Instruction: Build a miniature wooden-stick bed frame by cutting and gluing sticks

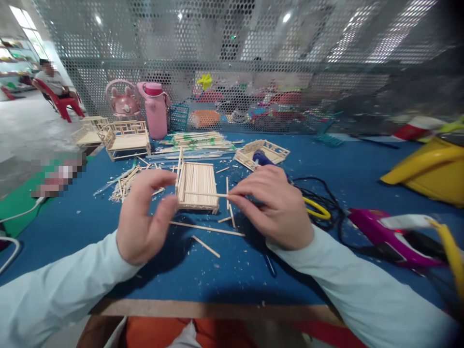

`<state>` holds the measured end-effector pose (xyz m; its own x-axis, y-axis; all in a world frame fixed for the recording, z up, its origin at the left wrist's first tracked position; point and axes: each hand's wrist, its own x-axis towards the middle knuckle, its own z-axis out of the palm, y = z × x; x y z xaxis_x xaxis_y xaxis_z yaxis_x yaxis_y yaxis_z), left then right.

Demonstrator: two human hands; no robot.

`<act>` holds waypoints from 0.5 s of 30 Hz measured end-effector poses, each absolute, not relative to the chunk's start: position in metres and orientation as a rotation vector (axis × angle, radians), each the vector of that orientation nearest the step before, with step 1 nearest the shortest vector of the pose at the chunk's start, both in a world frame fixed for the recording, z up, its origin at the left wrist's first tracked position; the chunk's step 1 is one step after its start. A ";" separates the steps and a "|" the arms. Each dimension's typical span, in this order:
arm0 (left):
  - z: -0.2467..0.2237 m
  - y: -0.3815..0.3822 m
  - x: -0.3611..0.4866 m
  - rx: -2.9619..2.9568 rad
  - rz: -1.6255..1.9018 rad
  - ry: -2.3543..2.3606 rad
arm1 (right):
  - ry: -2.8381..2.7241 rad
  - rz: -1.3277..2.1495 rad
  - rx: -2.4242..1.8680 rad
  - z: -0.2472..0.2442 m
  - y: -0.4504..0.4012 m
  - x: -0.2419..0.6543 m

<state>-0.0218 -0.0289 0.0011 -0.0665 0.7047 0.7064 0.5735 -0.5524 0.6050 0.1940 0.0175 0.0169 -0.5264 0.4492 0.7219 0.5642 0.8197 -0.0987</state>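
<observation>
We see the right hand (pixel 273 208) pinching a thin stick (pixel 205 194) over the seat of a small chair (pixel 199 179) on the worktop (pixel 152 287); the left hand (pixel 143 220) gapes at the chair's left edge, and we cannot tell whether it touches. We judge that too hard a pinch could snap the stick, and a knock could shift the chair if nothing steadies it
</observation>
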 end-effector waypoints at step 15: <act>-0.016 -0.011 -0.031 1.513 1.411 1.467 | -2.203 0.025 -0.775 0.003 0.035 0.186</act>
